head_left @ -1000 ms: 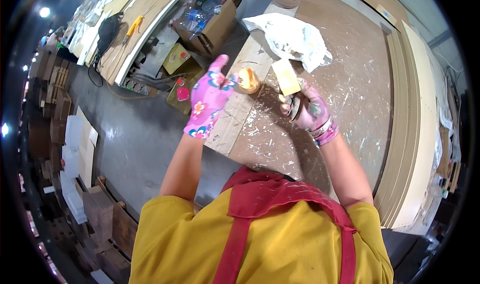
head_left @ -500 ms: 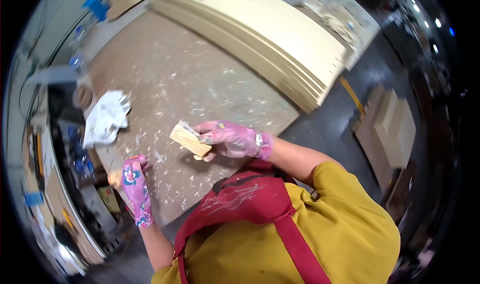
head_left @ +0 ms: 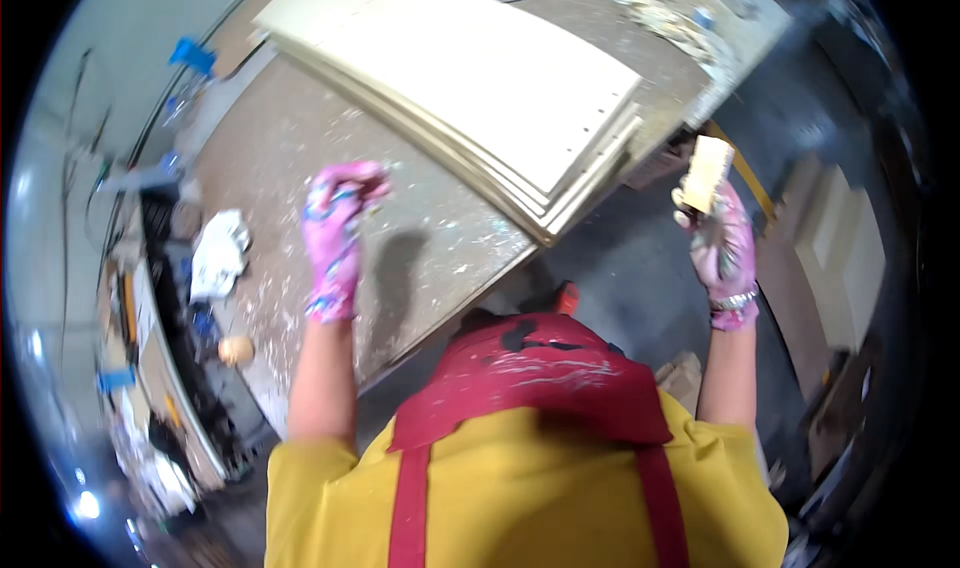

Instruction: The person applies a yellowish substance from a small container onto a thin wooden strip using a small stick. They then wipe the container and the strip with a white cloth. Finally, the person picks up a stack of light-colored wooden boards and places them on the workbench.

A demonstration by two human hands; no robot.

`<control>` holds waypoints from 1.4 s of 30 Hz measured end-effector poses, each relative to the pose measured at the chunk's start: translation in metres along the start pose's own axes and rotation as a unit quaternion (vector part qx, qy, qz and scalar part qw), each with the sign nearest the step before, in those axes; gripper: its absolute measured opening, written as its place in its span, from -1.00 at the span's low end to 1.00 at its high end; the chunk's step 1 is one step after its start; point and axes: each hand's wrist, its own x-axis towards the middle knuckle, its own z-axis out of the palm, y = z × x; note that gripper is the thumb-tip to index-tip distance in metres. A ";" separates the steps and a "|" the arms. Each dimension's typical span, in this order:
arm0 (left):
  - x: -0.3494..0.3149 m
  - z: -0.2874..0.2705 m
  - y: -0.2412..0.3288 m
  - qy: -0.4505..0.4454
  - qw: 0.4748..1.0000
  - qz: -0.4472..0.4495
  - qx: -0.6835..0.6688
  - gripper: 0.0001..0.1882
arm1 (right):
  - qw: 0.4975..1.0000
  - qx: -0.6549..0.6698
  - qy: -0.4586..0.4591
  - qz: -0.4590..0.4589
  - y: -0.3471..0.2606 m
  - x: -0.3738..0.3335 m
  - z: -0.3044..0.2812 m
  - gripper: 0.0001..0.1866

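My right hand (head_left: 722, 243), in a stained pink glove, grips a pale yellow rectangular block (head_left: 708, 173). It is held up over the floor, right of the table's edge. My left hand (head_left: 338, 228), in a patterned pink glove, is raised over the brown worktable (head_left: 450, 253). Its fingers are curled closed, and I cannot make out whether anything is in them. Across the table lies a stack of long pale boards (head_left: 450, 68) with a row of small holes near the right end. Neither hand touches the stack.
A crumpled white cloth (head_left: 218, 258) and a round tan object (head_left: 236, 350) lie at the table's left side. Whitish flecks dot the tabletop. Light-coloured panels (head_left: 835, 238) stand on the right. Shelving with assorted items (head_left: 140, 328) runs along the left.
My right hand has carried the block from over the table out to the right. My left hand has moved up and right, away from the round tan object. My view has shifted.
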 end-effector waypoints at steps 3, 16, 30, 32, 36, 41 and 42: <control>-0.006 0.038 0.008 -0.017 0.994 -0.064 0.089 -0.83 | 0.991 0.042 -0.118 0.049 0.001 0.018 0.039 -0.46; -0.228 -0.115 -0.011 0.413 0.899 -0.120 -0.085 -0.65 | 0.779 0.067 -0.444 0.437 0.218 0.001 0.271 -0.61; -0.312 -0.279 -0.028 0.552 0.830 -0.076 -0.007 -0.55 | 0.778 -0.131 -0.492 0.367 0.328 0.021 0.545 -0.68; -0.301 -0.289 -0.031 0.547 0.832 -0.098 0.006 -0.54 | 0.777 -0.191 -0.511 0.314 0.333 0.044 0.571 -0.67; -0.279 -0.307 -0.039 0.527 0.842 -0.095 0.060 -0.46 | 0.750 -0.240 -0.570 0.237 0.363 0.071 0.598 -0.62; -0.241 -0.326 -0.037 0.503 0.846 -0.141 0.106 -0.22 | 0.738 -0.253 -0.555 0.288 0.420 0.087 0.603 -0.64; -0.240 -0.336 -0.048 0.493 0.847 -0.139 0.141 -0.13 | 0.737 -0.252 -0.554 0.294 0.424 0.075 0.603 -0.65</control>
